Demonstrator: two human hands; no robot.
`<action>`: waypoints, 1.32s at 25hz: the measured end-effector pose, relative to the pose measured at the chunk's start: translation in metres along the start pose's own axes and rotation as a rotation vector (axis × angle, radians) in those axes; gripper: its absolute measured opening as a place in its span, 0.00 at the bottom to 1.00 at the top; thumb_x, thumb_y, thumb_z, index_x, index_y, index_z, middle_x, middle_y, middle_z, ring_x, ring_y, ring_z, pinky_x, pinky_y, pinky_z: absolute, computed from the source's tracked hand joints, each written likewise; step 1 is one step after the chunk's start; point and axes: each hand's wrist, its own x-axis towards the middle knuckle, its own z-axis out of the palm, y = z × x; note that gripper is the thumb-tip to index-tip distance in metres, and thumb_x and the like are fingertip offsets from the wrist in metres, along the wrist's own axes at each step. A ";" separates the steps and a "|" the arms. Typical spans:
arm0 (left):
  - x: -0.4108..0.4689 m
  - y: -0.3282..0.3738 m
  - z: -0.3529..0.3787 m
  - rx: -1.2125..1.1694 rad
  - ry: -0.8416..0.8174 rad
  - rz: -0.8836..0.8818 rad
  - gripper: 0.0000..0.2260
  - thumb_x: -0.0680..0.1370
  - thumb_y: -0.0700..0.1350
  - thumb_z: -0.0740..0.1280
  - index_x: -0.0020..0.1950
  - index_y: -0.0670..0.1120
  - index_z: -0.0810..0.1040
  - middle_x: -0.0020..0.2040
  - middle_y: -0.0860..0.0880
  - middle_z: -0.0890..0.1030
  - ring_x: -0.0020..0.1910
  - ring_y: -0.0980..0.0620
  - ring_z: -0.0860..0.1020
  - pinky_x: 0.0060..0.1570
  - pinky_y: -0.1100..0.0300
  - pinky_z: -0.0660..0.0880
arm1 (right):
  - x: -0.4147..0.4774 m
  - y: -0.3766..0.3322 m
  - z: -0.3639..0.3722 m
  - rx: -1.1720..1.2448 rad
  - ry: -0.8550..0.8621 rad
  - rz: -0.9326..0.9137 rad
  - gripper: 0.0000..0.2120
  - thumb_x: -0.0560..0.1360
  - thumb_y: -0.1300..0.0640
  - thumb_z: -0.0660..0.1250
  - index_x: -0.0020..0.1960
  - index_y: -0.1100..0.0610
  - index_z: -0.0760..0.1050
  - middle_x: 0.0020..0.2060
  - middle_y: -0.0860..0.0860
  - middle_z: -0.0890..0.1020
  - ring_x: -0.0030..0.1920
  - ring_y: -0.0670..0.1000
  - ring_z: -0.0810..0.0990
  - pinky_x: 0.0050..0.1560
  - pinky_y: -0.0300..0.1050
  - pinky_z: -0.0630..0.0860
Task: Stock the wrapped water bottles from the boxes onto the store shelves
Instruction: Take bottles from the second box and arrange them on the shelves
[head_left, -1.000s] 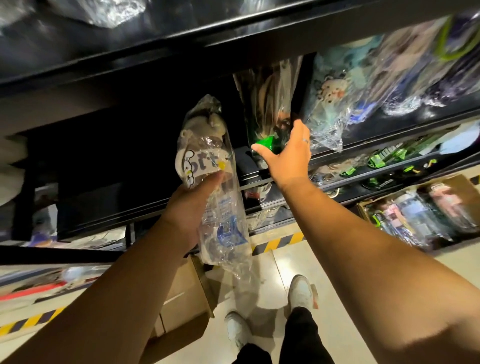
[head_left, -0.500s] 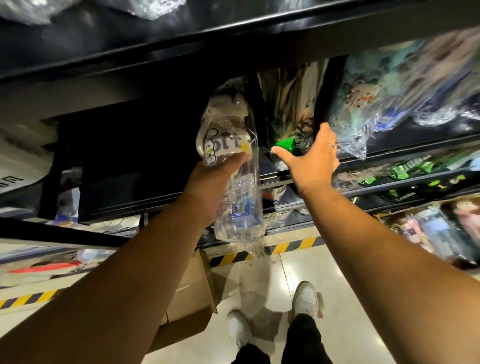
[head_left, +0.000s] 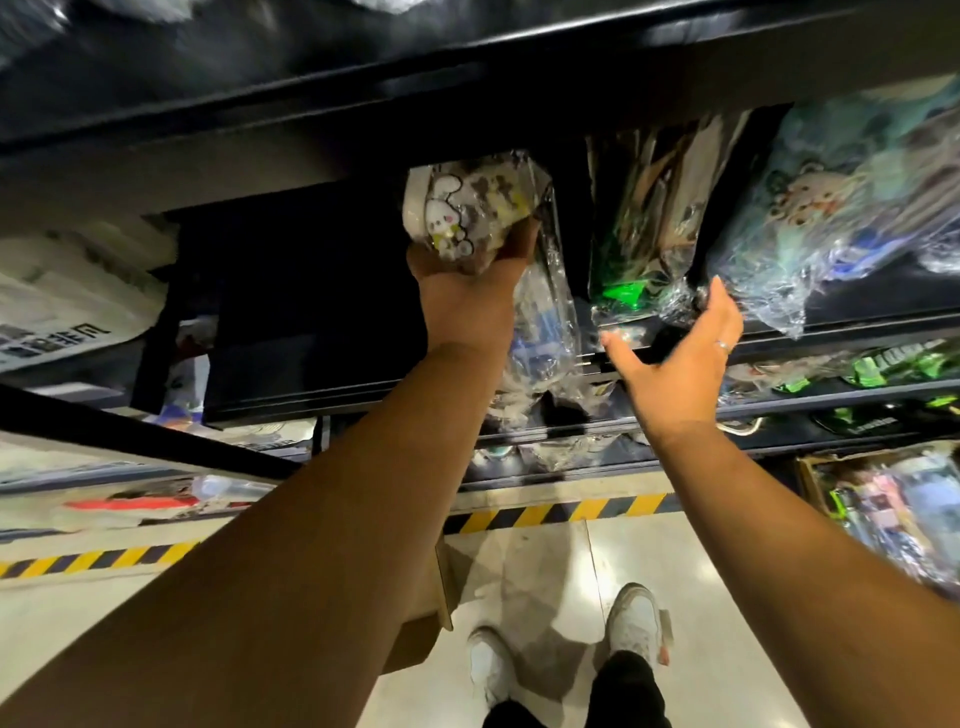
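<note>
Your left hand (head_left: 467, 291) grips a wrapped bottle (head_left: 470, 208) in the upper centre of the frame, fingers and thumb curled round its upper part, where a cartoon label shows. The bottle is tilted at the mouth of a dark shelf (head_left: 291, 400). Its clear wrap (head_left: 545, 332) trails down past your wrist, and your hand hides most of the body. You cannot make out whether the bottle touches the shelf board, because that bay is nearly black.

Your right hand (head_left: 675, 364) is spread wide, fingers straight, holding nothing, with a ring on one finger. Its fingertips (head_left: 717, 286) lie at the crinkled wrap of a green-capped bottle (head_left: 634, 218) just right of centre. Glare makes it hard to tell whether they touch it. Beside that one, at upper right, a pale blue bottle (head_left: 831, 197) in wrap is blurred and cut off by the frame edge.

Lower shelves on the right hold green packs too smeared to read. At the right edge an open box (head_left: 893, 509) of wrapped goods is partly cut off. Your left forearm covers most of a cardboard box (head_left: 415, 642) on the floor at lower centre, so its contents are hidden. Yellow and black tape (head_left: 561, 512) runs along the floor, and your white shoes (head_left: 634, 618) stand below it.
</note>
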 end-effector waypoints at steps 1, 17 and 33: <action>0.001 0.007 0.001 0.006 0.053 0.016 0.25 0.80 0.41 0.69 0.75 0.43 0.64 0.63 0.47 0.76 0.60 0.52 0.75 0.49 0.61 0.79 | 0.000 0.003 0.001 -0.009 -0.004 -0.017 0.49 0.68 0.50 0.78 0.78 0.61 0.52 0.75 0.59 0.57 0.75 0.57 0.59 0.75 0.53 0.58; 0.016 -0.060 0.001 0.205 -0.078 0.218 0.42 0.64 0.61 0.77 0.67 0.35 0.71 0.61 0.46 0.79 0.57 0.56 0.78 0.53 0.80 0.70 | -0.004 0.013 0.012 -0.070 0.025 -0.123 0.47 0.69 0.48 0.77 0.78 0.61 0.55 0.75 0.59 0.59 0.76 0.58 0.57 0.75 0.59 0.56; -0.003 -0.068 0.023 0.374 -0.171 0.132 0.29 0.67 0.50 0.81 0.61 0.39 0.76 0.57 0.43 0.81 0.53 0.52 0.77 0.50 0.63 0.71 | -0.006 0.014 0.013 -0.115 0.026 -0.114 0.43 0.69 0.48 0.76 0.76 0.60 0.60 0.75 0.58 0.59 0.75 0.59 0.58 0.75 0.59 0.56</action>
